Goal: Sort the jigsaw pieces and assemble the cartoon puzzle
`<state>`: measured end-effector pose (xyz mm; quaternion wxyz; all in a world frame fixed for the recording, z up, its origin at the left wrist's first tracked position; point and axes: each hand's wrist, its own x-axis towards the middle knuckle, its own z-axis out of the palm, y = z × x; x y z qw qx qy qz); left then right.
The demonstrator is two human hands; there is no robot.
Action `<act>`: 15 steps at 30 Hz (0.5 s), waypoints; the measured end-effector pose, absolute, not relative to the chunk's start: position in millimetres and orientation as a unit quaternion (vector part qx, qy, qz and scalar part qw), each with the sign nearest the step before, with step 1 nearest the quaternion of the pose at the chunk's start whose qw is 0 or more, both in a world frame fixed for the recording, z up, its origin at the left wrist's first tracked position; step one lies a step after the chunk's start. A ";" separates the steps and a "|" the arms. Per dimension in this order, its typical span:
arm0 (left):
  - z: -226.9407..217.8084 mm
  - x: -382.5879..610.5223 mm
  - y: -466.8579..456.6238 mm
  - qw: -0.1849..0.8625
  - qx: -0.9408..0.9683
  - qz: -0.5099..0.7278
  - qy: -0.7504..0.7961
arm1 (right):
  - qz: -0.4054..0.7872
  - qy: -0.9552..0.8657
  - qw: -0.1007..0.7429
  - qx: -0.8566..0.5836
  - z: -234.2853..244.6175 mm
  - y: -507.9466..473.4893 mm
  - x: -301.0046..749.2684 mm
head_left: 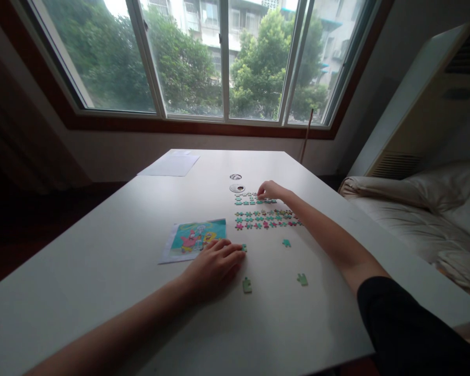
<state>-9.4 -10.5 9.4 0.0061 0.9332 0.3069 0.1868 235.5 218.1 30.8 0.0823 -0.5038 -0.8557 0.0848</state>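
My left hand (221, 258) lies flat on the table with its fingers stretched out. Its fingertips reach the lower right corner of a cartoon picture sheet (196, 236) and a teal puzzle piece (244, 247), partly covered. Farther out, my right hand (273, 191) bends down over the upper block of puzzle pieces (243, 202), fingertips drawn together on a piece that they mostly hide. Below that block lie rows of teal and pink puzzle pieces (255, 220). Nearer me are loose pieces: one teal (286, 243) and two greenish ones, left (247, 285) and right (302, 279).
On the white table (102, 250), two round items (237, 188) sit beyond the pieces. White paper (170, 164) lies at the far left corner. A window is behind the table; a pale sofa (399, 198) stands to the right.
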 end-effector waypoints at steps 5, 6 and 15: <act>11.7 -9.3 -12.2 0.002 0.933 0.190 0.306 | 0.104 -0.851 0.096 -0.505 29.8 219.6 236.4; 11.8 -9.4 -12.2 0.002 0.933 0.190 0.305 | 0.108 -0.849 0.104 -0.506 30.6 218.6 236.8; 8.6 -8.7 -11.3 0.012 0.932 0.192 0.307 | 0.193 -0.852 0.184 -0.450 40.0 160.1 249.0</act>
